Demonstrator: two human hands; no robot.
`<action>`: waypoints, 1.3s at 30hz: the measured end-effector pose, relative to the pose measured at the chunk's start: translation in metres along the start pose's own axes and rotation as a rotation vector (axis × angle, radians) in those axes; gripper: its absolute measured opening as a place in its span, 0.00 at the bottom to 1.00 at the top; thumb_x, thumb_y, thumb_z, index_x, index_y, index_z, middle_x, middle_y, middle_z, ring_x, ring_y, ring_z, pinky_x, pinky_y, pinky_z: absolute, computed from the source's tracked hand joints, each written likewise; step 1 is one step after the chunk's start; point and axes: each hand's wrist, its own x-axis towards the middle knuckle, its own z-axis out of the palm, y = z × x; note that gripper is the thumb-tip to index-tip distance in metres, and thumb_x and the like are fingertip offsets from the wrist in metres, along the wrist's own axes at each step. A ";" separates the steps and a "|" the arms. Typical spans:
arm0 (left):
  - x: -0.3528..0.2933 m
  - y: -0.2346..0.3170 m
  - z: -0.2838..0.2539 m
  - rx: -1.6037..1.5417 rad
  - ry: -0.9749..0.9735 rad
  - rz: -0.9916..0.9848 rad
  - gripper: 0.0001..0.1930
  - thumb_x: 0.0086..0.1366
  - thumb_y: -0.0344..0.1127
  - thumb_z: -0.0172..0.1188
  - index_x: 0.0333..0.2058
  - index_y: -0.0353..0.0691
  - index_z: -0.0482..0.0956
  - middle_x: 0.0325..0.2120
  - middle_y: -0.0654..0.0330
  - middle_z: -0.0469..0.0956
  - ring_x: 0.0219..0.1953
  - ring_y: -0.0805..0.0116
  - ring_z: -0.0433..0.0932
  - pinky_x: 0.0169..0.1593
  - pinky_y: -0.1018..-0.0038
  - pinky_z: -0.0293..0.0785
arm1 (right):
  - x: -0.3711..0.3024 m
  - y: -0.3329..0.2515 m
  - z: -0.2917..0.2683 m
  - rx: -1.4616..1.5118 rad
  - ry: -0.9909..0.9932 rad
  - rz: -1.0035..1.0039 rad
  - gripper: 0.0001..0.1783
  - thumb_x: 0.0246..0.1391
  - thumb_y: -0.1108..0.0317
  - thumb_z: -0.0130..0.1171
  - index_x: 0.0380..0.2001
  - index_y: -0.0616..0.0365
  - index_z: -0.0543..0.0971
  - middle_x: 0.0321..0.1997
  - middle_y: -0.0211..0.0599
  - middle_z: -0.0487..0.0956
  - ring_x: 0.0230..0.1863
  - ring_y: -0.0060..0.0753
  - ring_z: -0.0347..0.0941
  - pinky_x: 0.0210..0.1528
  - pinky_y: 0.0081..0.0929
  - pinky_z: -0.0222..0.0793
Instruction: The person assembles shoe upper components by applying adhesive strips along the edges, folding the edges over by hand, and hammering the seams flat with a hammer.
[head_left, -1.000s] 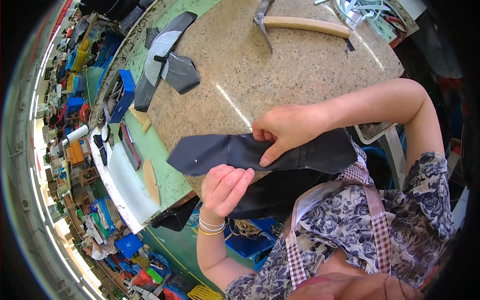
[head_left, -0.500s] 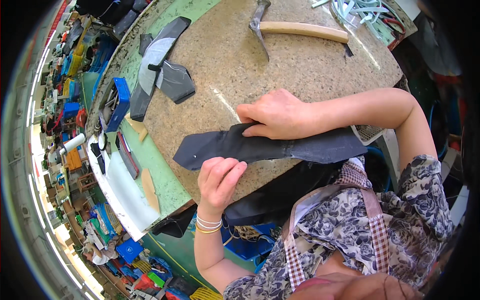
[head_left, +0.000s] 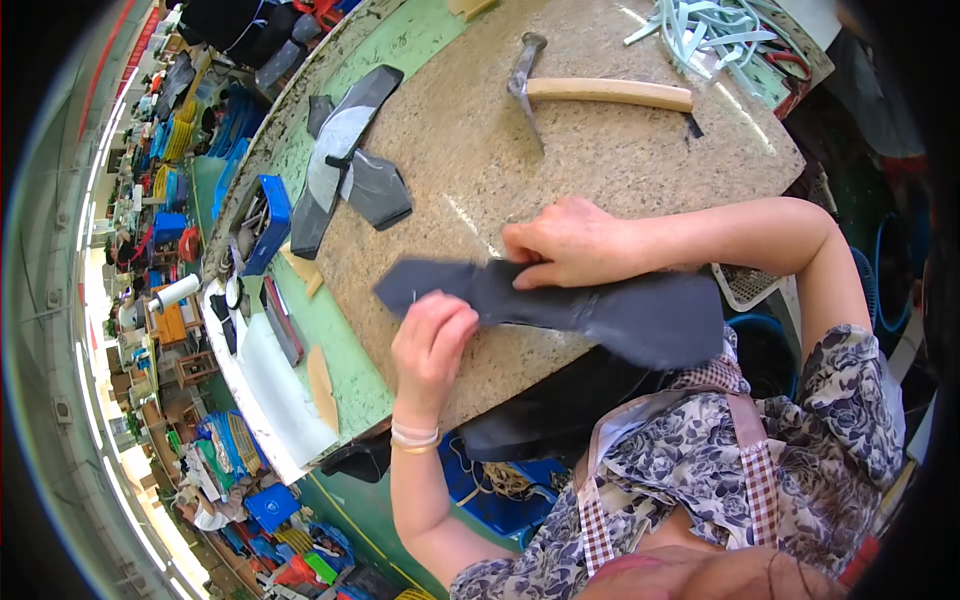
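Note:
A long, dark, leather-like cut piece (head_left: 650, 318) lies along the near edge of the stone slab, its wide right end reaching past that edge. My right hand (head_left: 575, 242) grips its upper edge near the middle, thumb and fingers closed. At its lower edge, toward the left end, my left hand (head_left: 432, 345) has its fingers curled together on the piece; what the fingertips pinch is partly hidden. Farther off on the slab rests a hammer (head_left: 610, 94) with a wooden handle. A stack of black and grey cut pieces (head_left: 345, 150) lies at the slab's left.
The speckled stone slab (head_left: 430, 200) sits on a green table (head_left: 350, 385). A blue box (head_left: 268, 225) with tools stands at the left edge. Pale blue strips (head_left: 705, 35) are heaped at the far right. Below hangs black material (head_left: 560, 400).
The right end of the dark piece has swung down toward me and shows more of its broad face. Both hands keep hold of it; the whole view has shifted slightly.

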 end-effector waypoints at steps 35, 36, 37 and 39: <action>0.073 0.038 0.054 -0.398 -0.205 -0.215 0.17 0.50 0.26 0.67 0.42 0.40 0.80 0.32 0.60 0.75 0.30 0.64 0.75 0.32 0.70 0.74 | -0.089 0.002 -0.069 -0.060 0.010 -0.090 0.18 0.53 0.62 0.59 0.44 0.57 0.71 0.35 0.39 0.78 0.29 0.46 0.77 0.27 0.40 0.72; 0.073 0.039 0.053 -0.330 -0.192 -0.145 0.18 0.49 0.27 0.68 0.42 0.40 0.80 0.33 0.61 0.76 0.31 0.64 0.75 0.31 0.70 0.74 | -0.088 0.001 -0.069 -0.062 0.002 -0.074 0.17 0.53 0.62 0.59 0.43 0.57 0.72 0.35 0.39 0.78 0.28 0.46 0.77 0.27 0.39 0.71; 0.074 0.040 0.052 -0.334 -0.191 -0.147 0.18 0.49 0.27 0.68 0.42 0.40 0.80 0.33 0.61 0.76 0.31 0.64 0.75 0.31 0.70 0.74 | -0.086 -0.001 -0.069 -0.064 -0.006 -0.056 0.15 0.53 0.62 0.59 0.42 0.57 0.73 0.34 0.38 0.78 0.27 0.46 0.77 0.26 0.39 0.71; 0.074 0.043 0.051 -0.248 -0.174 -0.096 0.14 0.46 0.25 0.69 0.34 0.36 0.80 0.31 0.59 0.77 0.30 0.62 0.76 0.30 0.71 0.75 | -0.082 -0.006 -0.076 -0.071 -0.039 -0.043 0.18 0.53 0.62 0.61 0.46 0.57 0.72 0.34 0.40 0.79 0.30 0.45 0.78 0.29 0.36 0.73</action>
